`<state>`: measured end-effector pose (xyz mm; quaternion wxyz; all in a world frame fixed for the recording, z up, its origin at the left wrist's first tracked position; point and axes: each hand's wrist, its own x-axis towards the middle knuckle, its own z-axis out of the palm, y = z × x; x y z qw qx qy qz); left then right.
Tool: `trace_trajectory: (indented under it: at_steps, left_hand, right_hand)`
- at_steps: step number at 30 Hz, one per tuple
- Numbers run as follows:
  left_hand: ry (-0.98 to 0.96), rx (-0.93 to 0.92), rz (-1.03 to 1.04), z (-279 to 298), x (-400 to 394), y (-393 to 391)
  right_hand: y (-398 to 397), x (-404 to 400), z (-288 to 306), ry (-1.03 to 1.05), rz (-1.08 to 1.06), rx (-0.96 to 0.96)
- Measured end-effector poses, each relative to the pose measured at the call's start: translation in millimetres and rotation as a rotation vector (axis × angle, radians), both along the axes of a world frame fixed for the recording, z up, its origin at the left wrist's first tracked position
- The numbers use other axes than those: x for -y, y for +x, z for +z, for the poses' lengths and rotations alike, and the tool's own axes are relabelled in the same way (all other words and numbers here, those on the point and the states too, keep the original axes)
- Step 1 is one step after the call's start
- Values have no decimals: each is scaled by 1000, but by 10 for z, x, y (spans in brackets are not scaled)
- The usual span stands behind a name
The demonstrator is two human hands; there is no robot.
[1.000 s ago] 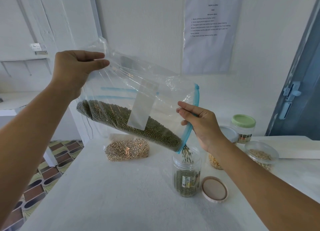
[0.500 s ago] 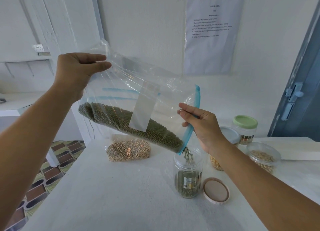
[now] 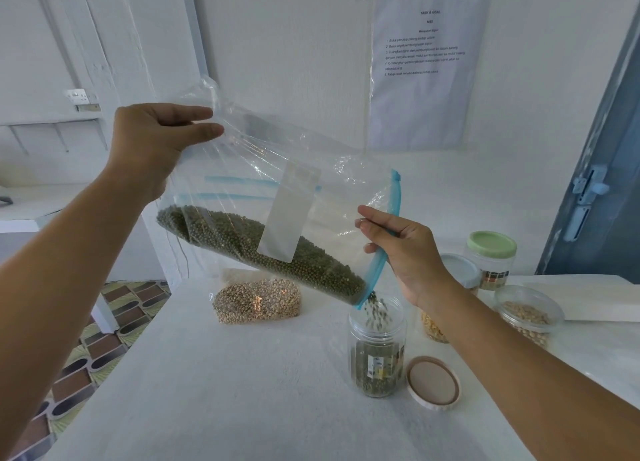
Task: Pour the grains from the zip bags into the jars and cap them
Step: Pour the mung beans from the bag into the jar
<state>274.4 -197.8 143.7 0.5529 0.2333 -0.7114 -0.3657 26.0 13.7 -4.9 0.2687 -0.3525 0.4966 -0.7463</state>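
A clear zip bag (image 3: 277, 197) hangs tilted in the air above the white desk (image 3: 221, 374), its closed end high on the left and its blue zip edge (image 3: 382, 246) low on the right. The left hand (image 3: 156, 142) pinches the upper corner of the bag between thumb and curled fingers. The right hand (image 3: 401, 249) grips the zip edge partway along, fingers curled round the blue strip, just above and beside the open jar (image 3: 376, 346).

Green grains (image 3: 263, 249) lie along the lower side of the bag, sloping down toward the zip. At the bottom corner of the zip edge they spill in a thin stream into the mouth of the jar, which stands upright on the desk directly below and is roughly half full. A white label patch (image 3: 289, 213) sits on the face of the bag.

The jar's lid (image 3: 433, 381) lies flat on the desk, touching or just beside the jar on its right. Behind the bag, a second bag of pale grains (image 3: 256, 303) lies on the desk. Past the right wrist stand a jar with a green lid (image 3: 491, 256), a jar with a grey lid (image 3: 460, 270) partly hidden by the arm, and an open tub of pale grains (image 3: 528, 313). A printed sheet (image 3: 424, 69) is fixed to the wall.
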Motion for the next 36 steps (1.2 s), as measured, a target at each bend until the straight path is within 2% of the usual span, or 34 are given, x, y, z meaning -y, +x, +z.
trace_trajectory:
  at_steps: [36]
  left_hand:
    - [-9,-4,-8,-18,10,-73]
  right_hand:
    - [-56,-4,-56,-2,-6,1]
